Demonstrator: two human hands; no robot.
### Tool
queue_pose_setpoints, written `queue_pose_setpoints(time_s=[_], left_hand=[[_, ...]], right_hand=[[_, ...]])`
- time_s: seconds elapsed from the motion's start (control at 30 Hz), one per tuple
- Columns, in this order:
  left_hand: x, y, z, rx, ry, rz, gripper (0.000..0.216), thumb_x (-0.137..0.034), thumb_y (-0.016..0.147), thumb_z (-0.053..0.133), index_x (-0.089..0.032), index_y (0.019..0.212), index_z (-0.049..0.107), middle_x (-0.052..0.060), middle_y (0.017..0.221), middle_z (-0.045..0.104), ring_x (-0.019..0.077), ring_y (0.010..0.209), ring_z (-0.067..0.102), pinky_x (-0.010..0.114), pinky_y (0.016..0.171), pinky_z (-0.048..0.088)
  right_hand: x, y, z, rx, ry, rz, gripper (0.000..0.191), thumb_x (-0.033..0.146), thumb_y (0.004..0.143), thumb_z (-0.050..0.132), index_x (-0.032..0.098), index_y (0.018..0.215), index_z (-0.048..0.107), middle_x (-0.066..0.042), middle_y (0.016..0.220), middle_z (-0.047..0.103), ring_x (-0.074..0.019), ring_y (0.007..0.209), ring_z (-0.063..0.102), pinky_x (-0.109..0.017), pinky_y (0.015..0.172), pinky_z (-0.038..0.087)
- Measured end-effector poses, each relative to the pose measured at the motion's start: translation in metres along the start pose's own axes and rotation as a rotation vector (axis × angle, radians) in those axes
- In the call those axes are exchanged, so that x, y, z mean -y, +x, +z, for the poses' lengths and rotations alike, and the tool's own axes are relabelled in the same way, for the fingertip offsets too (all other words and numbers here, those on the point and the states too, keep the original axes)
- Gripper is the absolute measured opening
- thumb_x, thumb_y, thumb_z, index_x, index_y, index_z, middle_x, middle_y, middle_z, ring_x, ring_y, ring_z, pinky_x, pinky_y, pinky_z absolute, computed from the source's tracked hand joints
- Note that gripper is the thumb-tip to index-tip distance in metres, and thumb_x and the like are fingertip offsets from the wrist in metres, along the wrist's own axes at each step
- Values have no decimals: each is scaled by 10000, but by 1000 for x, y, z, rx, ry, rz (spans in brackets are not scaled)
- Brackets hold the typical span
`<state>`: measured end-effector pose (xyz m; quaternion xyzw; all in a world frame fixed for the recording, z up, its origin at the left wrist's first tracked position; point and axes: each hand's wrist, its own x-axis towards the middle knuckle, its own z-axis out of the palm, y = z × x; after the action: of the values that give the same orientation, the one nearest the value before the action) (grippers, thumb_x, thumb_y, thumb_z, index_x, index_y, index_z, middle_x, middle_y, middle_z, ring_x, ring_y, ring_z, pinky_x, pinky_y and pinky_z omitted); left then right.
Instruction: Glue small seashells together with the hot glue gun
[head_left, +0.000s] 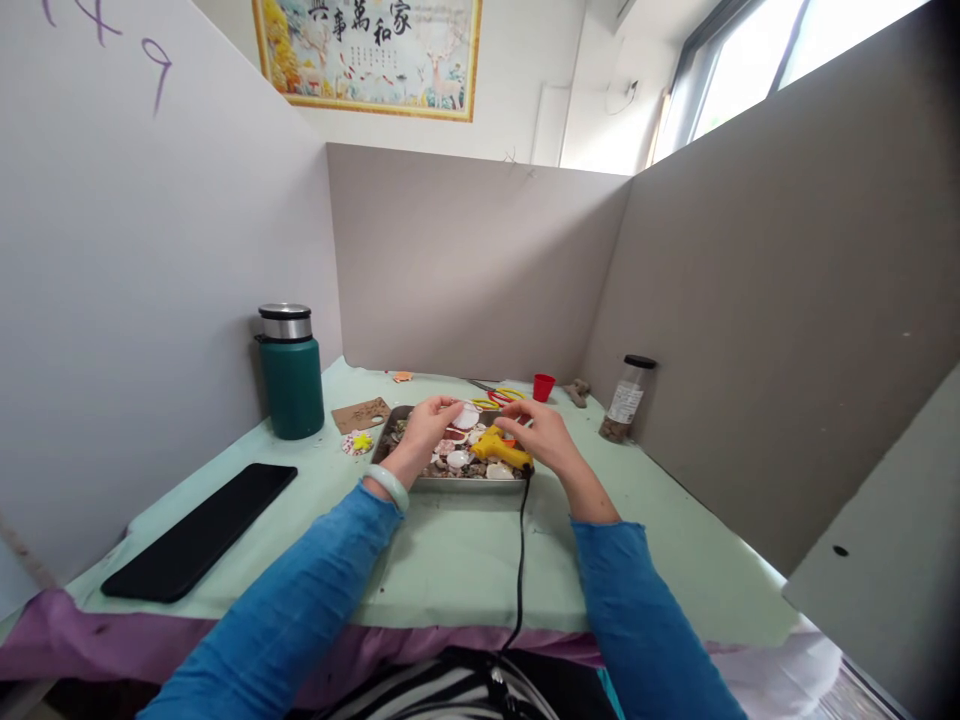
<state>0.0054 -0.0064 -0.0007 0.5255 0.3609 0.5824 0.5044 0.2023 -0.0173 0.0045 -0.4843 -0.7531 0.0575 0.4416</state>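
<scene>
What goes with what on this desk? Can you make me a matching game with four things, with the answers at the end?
Things:
1. Glue gun
2. Tray
3. Cup
4. Bottle

Clues:
A. Dark green, with a silver-coloured band near the top
B. Yellow all along its body
C. Has lots of shells in it
D. Small and red, near the back of the desk

Right pairs: 1-B, 2-C, 3-D, 4-A

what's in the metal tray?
Mixed shells, with a yellow glue gun lying across them. The left hand hides part of the tray; whatever sits beneath the gun is covered.
</scene>
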Motion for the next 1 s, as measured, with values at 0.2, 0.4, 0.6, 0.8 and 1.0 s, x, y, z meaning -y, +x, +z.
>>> queue_pose_setpoints(time_s=[0.2,0.4,0.6,0.8,1.0], left_hand=[[5,0,3,52,14,44,346,-382,653,729,-135,847,583,31,742,600,139,677,583,270,569,536],[7,-3,3,115,72,58,374,-410,681,702,-146,930,613,58,873,617,141,733,587,260,587,535],[8,-2,2,85,21,14,367,-432,632,730,-135,803,600,15,746,575,115,653,549,275,589,538],[6,-3,1,124,26,8,381,-413,647,728,-137,893,634,39,806,610,136,712,573,267,586,539],[8,-4,2,172,44,4,400,-430,669,717,-127,925,672,79,868,646,160,760,597,274,610,544]], right_hand=[[23,8,28,-62,134,17,192,358,787,546,196,768,648,-11,740,671,-149,675,581,-263,629,399],[12,0,36,-116,174,63,200,363,787,545,189,738,632,-10,683,655,-154,639,576,-262,607,391],[9,-5,35,-63,260,16,193,379,772,581,197,794,643,-19,764,675,-157,677,592,-266,643,430],[8,-9,36,-94,229,34,185,375,784,561,207,782,637,-9,700,650,-154,636,567,-262,608,415],[12,-10,34,-73,291,31,193,367,786,539,196,740,615,-2,659,621,-141,596,534,-247,579,401]])
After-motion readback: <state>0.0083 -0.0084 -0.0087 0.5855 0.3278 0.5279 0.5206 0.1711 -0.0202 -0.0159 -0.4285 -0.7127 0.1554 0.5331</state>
